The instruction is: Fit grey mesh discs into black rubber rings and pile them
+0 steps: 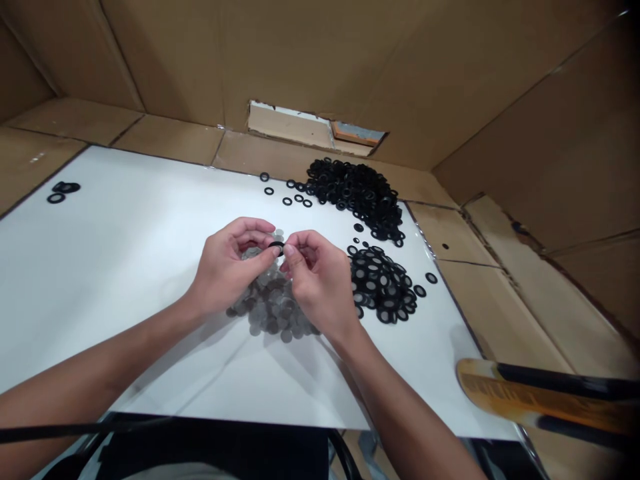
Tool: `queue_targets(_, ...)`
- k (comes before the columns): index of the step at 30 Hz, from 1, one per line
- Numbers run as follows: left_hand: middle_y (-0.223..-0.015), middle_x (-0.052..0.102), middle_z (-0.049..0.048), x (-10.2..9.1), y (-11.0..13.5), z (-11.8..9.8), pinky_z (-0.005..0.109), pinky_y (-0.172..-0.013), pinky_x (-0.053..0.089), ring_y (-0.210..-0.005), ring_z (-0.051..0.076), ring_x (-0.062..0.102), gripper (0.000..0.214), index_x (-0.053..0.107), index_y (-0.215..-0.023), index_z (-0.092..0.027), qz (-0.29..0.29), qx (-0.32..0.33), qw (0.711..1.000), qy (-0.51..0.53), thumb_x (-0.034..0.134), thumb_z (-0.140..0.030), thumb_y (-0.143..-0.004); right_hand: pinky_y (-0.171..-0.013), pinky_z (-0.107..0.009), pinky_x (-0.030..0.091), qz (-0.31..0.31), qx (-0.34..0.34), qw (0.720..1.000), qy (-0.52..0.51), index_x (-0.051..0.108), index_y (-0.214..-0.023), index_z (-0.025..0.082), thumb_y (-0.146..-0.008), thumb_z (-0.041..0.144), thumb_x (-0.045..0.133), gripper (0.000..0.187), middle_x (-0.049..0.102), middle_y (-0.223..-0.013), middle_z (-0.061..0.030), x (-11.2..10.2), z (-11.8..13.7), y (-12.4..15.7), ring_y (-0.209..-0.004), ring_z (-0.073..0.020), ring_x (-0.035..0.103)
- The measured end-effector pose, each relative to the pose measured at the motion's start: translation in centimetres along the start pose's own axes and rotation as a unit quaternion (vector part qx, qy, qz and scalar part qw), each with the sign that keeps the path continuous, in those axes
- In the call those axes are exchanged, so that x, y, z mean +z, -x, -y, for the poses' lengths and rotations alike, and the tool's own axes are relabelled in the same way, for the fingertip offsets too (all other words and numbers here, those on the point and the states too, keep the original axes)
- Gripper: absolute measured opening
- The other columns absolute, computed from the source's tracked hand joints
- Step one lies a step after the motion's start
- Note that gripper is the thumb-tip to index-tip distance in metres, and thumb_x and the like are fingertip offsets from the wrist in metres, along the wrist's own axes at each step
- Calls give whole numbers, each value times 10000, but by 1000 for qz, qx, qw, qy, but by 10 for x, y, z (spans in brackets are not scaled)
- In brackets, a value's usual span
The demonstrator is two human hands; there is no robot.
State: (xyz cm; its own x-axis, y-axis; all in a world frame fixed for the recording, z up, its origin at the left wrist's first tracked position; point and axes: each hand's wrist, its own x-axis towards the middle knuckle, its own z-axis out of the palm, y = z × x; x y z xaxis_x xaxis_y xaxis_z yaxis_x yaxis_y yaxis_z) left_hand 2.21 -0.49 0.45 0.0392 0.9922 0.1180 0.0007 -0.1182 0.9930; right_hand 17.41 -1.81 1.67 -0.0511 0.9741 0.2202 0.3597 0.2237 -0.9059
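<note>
At the center of the frame, the left hand (225,267) and right hand (323,283) pinch one black ring (275,245) between thumbs and fingers, above a pile of gray discs (275,310) on the white tabletop (150,240). Right of center lies a heap of rings with gray middles (384,283); above it, toward the upper right, sits a bigger heap of black rings (353,190). A few loose rings (57,198) lie at the left.

Single head-worn view over the bench (150,220)
Worn on the head, the camera faces forward and down, near enough for the left hand (223,270) and right hand (323,283) to fall mid-frame, and reaches across to the cardboard wall (300,60) beyond.
</note>
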Motion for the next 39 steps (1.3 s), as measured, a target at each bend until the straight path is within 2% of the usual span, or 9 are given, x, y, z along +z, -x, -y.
queue_targets(11, -875, 717, 40, 0, 1, 1, 289, -780, 571, -834, 169, 692, 238, 685, -961, -168, 0, -1, 1000, -4, 778, -246, -756, -613, -259, 497, 11, -6, 1000, 0, 602, -822, 191, -907, 284, 595, 126, 636, -717, -7, 0, -3, -1, -630, -147, 615)
queue_targets(16, -849, 722, 35, -1, -1, 2, 294, -776, 570, -824, 176, 700, 316, 669, -1024, -173, -18, -6, 1000, 10, 792, -292, -758, -608, -258, 509, 27, 23, 998, -42, 640, -892, 190, -880, 338, 661, 150, 668, -761, -13, -3, -5, -4, -646, -150, 636)
queue_targets(20, -835, 723, 29, 0, -2, 0, 284, -752, 563, -816, 173, 699, 349, 652, -1044, -174, -26, -12, 999, 25, 800, -296, -753, -559, -250, 489, 38, 42, 996, -65, 629, -853, 182, -877, 344, 659, 167, 644, -719, -8, -2, -5, -4, -615, -148, 625)
queue_targets(23, -825, 712, 18, 1, -2, -1, 272, -738, 556, -803, 162, 691, 331, 642, -1025, -173, -22, -24, 999, 41, 798, -274, -750, -558, -252, 473, 24, 27, 999, -38, 599, -859, 186, -902, 322, 613, 143, 628, -706, -5, 3, -5, -1, -606, -145, 605)
queue_targets(27, -830, 700, 10, 3, -1, -3, 265, -761, 545, -805, 147, 679, 286, 639, -991, -166, -17, -44, 996, 71, 784, -242, -758, -606, -258, 468, -1, 0, 999, 45, 561, -844, 190, -920, 257, 521, 109, 648, -801, -32, 8, -2, 1, -677, -150, 598)
queue_targets(30, -828, 702, 3, 3, 0, -5, 261, -749, 539, -796, 141, 674, 299, 630, -1014, -171, -20, -51, 995, 84, 779, -227, -760, -619, -260, 471, -6, -12, 998, 68, 560, -840, 189, -917, 247, 509, 109, 650, -829, -39, 8, 0, 2, -689, -150, 592)
queue_targets(34, -812, 700, -2, 3, 1, -6, 255, -724, 537, -771, 136, 673, 277, 623, -987, -171, -23, -43, 996, 72, 778, -221, -763, -619, -256, 480, -16, -21, 998, 50, 596, -860, 187, -910, 263, 566, 95, 662, -825, -34, 4, -1, 1, -689, -153, 615)
queue_targets(39, -813, 703, 3, 2, 1, -4, 256, -739, 540, -784, 138, 672, 247, 626, -937, -167, -8, -29, 999, 45, 786, -229, -759, -574, -242, 466, -9, -13, 1000, -3, 646, -853, 180, -912, 292, 621, 129, 646, -696, -3, 0, -3, 1, -603, -137, 603)
